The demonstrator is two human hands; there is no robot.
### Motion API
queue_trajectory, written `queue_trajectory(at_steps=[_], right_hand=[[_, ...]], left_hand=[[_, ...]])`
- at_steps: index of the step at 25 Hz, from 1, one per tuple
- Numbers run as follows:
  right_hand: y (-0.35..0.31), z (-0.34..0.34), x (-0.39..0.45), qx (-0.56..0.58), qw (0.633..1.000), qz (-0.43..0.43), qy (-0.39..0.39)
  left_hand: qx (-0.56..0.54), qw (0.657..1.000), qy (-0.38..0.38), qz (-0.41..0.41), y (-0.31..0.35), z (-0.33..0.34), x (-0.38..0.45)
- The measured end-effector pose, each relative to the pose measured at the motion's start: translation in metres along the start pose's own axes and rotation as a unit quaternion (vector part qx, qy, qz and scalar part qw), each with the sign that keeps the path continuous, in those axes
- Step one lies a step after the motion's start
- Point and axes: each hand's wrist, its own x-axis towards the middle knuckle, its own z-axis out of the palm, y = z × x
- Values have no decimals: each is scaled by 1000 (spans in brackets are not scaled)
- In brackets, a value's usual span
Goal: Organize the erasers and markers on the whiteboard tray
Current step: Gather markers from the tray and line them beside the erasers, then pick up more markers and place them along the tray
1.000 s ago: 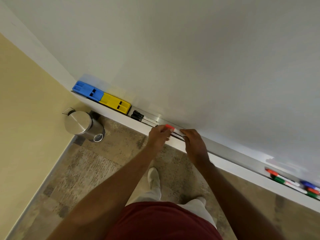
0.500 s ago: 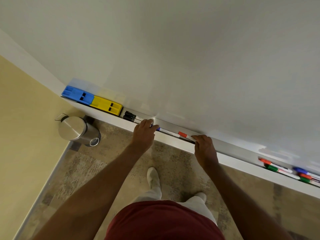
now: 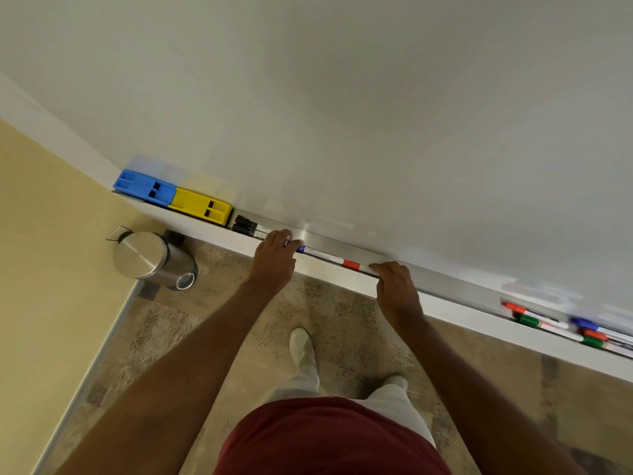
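Head view, left grip pinching blue marker (moved leftward), right grip pinching red marker.

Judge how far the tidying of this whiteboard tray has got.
Done: blue eraser and yellow eraser sit end to end at the tray's left end, two black markers beside them. In hand: left hand on the blue marker, right hand on the red marker. Left: mixed markers far right.

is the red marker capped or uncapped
Capped: the red marker lies flat in the tray with its red cap on.
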Motion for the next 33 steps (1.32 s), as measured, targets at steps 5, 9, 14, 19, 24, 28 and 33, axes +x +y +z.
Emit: queue_trajectory(at_steps=[5, 9, 14, 19, 24, 28, 33], right_hand=[[15, -13, -13, 20, 999, -3, 36], [59, -38, -36, 37, 997, -4, 73], [155, -83, -80, 31, 994, 20, 107], [258, -123, -123, 34, 989, 38, 138], [342, -158, -165, 34, 984, 70, 162], [395, -183, -185, 37, 976, 115, 180], [435, -190, -187, -16, 987, 107, 118]], left_hand=[[18, 1000, 25, 2, 32, 3, 0], [6, 996, 50, 75, 113, 18, 2], [-15, 991, 43, 128, 254, 48, 5], [-23, 986, 3, 168, 387, 86, 2], [-16, 982, -28, 186, 487, 112, -2], [37, 977, -48, 204, 525, 128, 6], [114, 969, -90, 198, 545, 146, 15]])
